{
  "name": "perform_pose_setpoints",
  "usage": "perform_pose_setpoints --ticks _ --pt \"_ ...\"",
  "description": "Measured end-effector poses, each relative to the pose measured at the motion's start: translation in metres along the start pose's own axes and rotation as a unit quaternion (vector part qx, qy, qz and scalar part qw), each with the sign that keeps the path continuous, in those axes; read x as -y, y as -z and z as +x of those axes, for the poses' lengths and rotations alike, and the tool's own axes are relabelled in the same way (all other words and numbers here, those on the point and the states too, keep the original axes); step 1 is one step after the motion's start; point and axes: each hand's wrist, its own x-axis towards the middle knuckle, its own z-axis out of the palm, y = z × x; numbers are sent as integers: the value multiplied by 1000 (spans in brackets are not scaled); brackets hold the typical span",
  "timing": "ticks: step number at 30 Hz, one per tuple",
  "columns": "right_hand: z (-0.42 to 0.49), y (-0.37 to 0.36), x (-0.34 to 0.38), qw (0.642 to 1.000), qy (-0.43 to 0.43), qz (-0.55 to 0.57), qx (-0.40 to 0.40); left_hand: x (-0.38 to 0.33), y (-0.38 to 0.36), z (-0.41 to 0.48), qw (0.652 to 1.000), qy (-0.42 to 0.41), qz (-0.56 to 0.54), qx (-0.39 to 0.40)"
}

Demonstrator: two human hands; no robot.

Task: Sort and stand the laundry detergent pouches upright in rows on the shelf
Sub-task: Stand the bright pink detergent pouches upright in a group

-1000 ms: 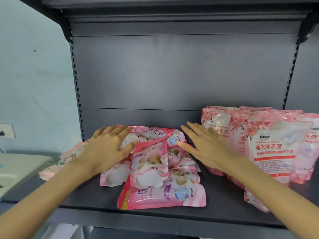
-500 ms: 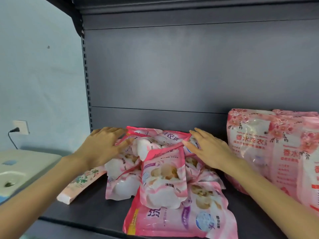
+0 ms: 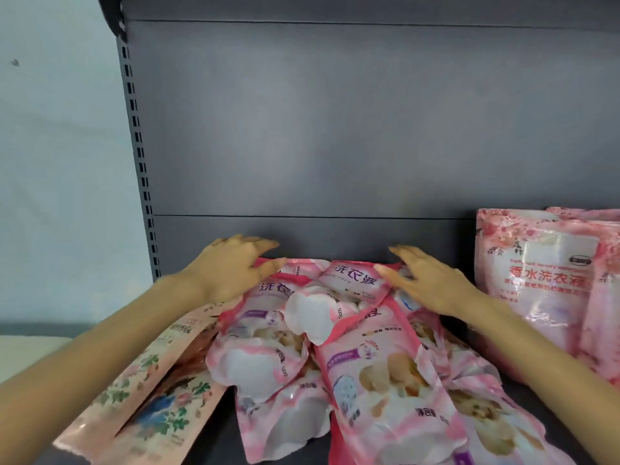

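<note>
Fingers (image 3: 255, 245) seemingly spread, gripping nothing, left hand (image 3: 231, 271) and right hand (image 3: 432, 285) press the pouch heap (image 3: 335, 350) at its twelve o'clock edge; dragging could spill it off the shelf (image 3: 218, 434).

Pale blue wall (image 3: 60, 162), small dark mark (image 3: 14, 63), white surface (image 3: 23, 355)

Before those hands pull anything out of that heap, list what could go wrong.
1. The pink pouches lie overlapped in a loose heap. The left hand and right hand only rest on its far edge, so lifting one may drag others off the shelf.
2. The floral pouch lies slanted at the front left, and a nudge might slide it off.
3. The upright pouches stand close by and the right arm could topple them.
</note>
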Motion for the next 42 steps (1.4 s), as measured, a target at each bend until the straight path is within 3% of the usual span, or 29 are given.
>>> perform_pose_setpoints --ticks 9,12,16,20,27,35,42 --pt "21 -10 -4 997 -57 -20 52 -25 -30 73 982 -119 -120 88" --pt "31 -13 -12 995 -73 -19 68 -36 -42 95 980 -131 -108 103" --pt "40 -15 -20 991 -83 68 83 -47 -51 113 977 -148 -115 103" --pt "46 -18 -23 987 -58 144 49 -53 -63 123 972 -190 -94 104" --pt "55 -23 -25 940 -88 320 77 -53 -67 133 967 -209 -102 101" --pt "67 -24 -21 969 -68 232 52 -50 -68 134 958 -224 -138 113" --pt "55 -15 -3 932 -20 362 -4 -45 -61 130 953 -206 -205 84"
